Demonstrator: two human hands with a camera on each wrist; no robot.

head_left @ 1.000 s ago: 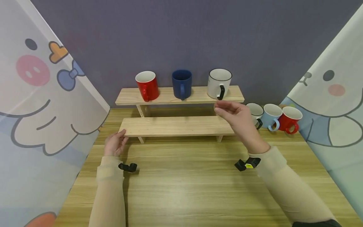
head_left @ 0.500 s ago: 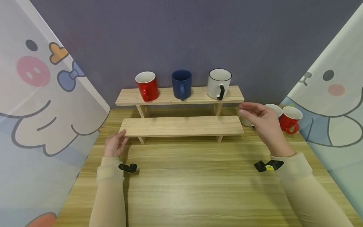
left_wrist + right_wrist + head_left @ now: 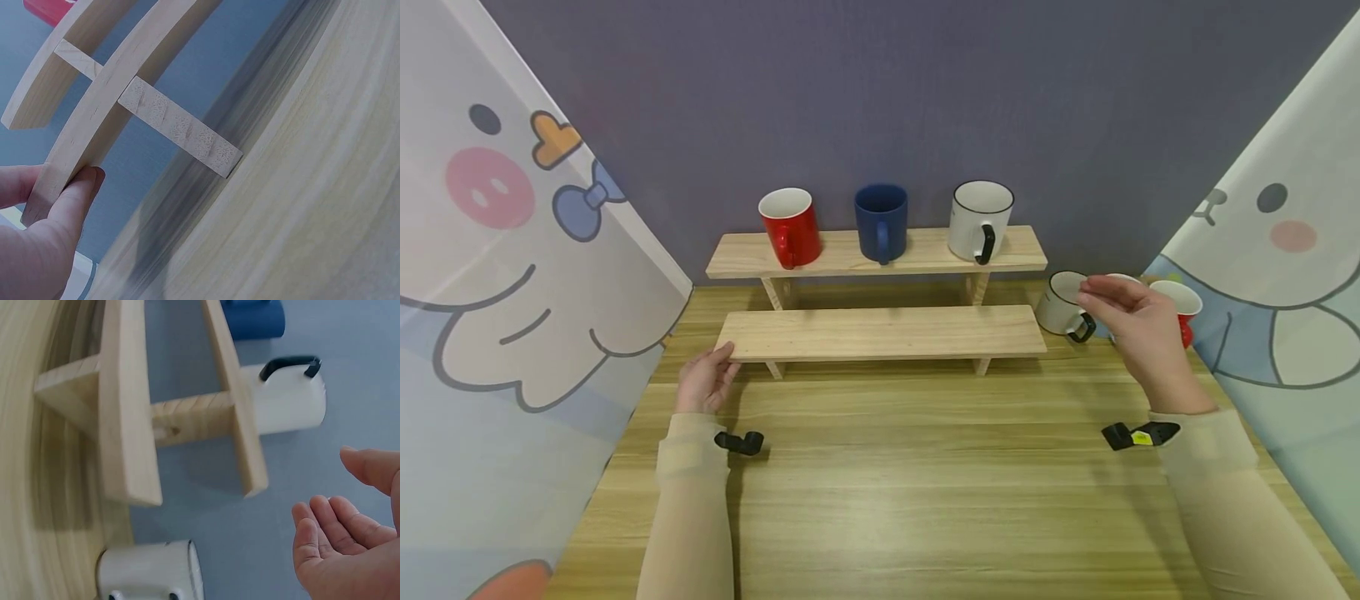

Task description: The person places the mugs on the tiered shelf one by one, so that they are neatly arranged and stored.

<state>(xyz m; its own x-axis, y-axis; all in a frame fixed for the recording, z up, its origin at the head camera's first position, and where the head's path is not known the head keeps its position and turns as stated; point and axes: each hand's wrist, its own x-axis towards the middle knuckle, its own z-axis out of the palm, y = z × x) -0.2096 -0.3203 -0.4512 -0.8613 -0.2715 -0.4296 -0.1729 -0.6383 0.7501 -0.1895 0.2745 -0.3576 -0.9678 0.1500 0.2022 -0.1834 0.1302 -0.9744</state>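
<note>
My left hand (image 3: 703, 379) pinches the left end of the lower board of a two-tier wooden shelf (image 3: 887, 333); the left wrist view shows the thumb (image 3: 78, 194) against the board's underside. On the upper board stand a red mug (image 3: 792, 233), a dark blue mug (image 3: 881, 225) and a white mug (image 3: 973, 225) with black rim and handle. Right of the shelf, my right hand (image 3: 1150, 342) hovers with loosely bent fingers and holds nothing. It partly covers a light blue mug (image 3: 1105, 330) and a second red mug (image 3: 1177, 296). A second white mug (image 3: 1060, 307) stands just left of its fingertips.
The shelf stands on a wood-grain table (image 3: 887, 483) before a dark grey-blue back wall (image 3: 880, 92). Side panels with cartoon prints, one on the left (image 3: 482, 292) and one on the right (image 3: 1285, 292), close in the table.
My right hand has moved right, from beside the upper white mug's handle to over the mugs at the right. My left hand has kept its hold on the shelf.
</note>
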